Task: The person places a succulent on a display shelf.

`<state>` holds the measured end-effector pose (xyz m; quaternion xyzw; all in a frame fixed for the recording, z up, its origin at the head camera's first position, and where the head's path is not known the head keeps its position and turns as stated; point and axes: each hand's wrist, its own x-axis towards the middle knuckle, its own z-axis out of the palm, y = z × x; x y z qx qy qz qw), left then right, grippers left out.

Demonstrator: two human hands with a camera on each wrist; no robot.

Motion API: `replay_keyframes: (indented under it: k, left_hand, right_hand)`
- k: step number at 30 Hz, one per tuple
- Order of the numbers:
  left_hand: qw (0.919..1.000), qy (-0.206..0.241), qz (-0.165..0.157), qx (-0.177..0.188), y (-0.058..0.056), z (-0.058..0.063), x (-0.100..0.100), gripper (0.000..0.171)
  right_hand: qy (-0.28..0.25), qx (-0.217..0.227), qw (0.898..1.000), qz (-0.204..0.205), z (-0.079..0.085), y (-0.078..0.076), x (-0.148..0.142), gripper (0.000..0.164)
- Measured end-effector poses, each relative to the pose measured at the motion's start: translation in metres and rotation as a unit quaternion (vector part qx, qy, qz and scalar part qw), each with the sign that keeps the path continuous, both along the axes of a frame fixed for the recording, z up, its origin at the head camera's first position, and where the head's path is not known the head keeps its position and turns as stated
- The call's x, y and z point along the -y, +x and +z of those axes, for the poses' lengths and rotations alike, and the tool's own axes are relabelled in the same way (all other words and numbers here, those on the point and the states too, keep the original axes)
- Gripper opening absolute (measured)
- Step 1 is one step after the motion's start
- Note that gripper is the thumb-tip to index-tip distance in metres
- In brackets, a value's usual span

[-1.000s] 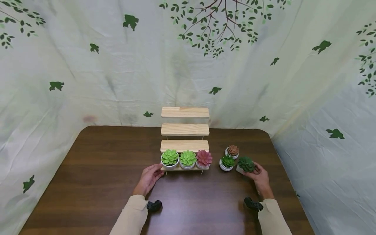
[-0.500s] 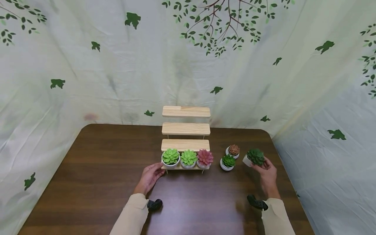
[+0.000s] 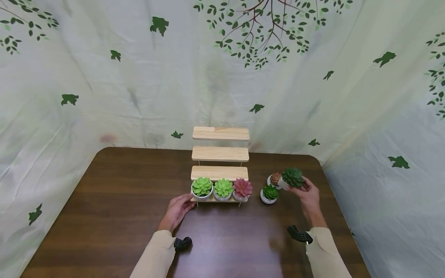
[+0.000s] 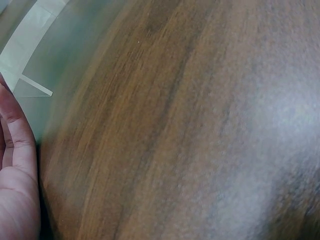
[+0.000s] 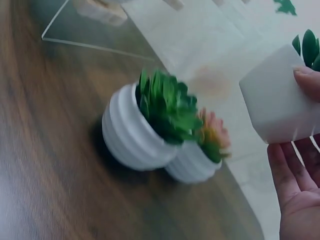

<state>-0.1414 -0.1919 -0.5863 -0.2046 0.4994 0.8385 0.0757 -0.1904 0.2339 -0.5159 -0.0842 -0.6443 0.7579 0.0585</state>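
My right hand (image 3: 309,197) holds a dark green succulent (image 3: 292,177) by its white angular pot (image 5: 272,95), tilted and raised off the table, thumb on one side and fingers under the other. Beside it on the table stand a small green succulent (image 3: 270,192) in a ribbed white pot and a brownish-pink one (image 3: 275,178), partly covered by the held pot. My left hand (image 3: 177,210) grips the left end of the lowest step of a tiered wooden stand (image 3: 219,173); its fingertips are partly hidden. In the left wrist view only part of this hand shows, beside the clear side panel.
Two light green succulents (image 3: 202,187) and a red one (image 3: 242,188) stand in a row on the lowest step. The upper wooden steps (image 3: 220,153) rise behind them. The dark wooden table (image 3: 139,185) meets a leaf-patterned curtain (image 3: 139,77) at the back.
My right hand lifted the dark green succulent, moved it right, then brought it back left and farther away, near the brownish-pink one. The left hand stays at the stand.
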Motion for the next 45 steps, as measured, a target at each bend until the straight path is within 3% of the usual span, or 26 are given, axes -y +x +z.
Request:
replay_keyframes:
  k: [8,14,26,45]
  left_hand:
    - [0.9997,-0.005,-0.005,-0.023,0.002,0.001,0.000,0.018]
    - [0.9999,0.005,-0.007,-0.014,-0.003,0.004,-0.001,0.019]
    - [0.9999,0.012,0.002,-0.006,0.000,0.001,0.000,0.022]
    - [0.9999,0.003,-0.008,-0.008,-0.004,-0.002,0.003,0.019]
  right_hand:
    - [0.016,-0.013,0.999,0.039,0.012,-0.010,0.024,0.048]
    - [0.010,-0.014,0.998,0.058,0.027,-0.019,0.041,0.050]
    - [0.023,-0.039,0.992,0.120,0.057,-0.044,0.097,0.056]
    - [0.041,-0.027,0.979,0.197,0.066,-0.060,0.169,0.061]
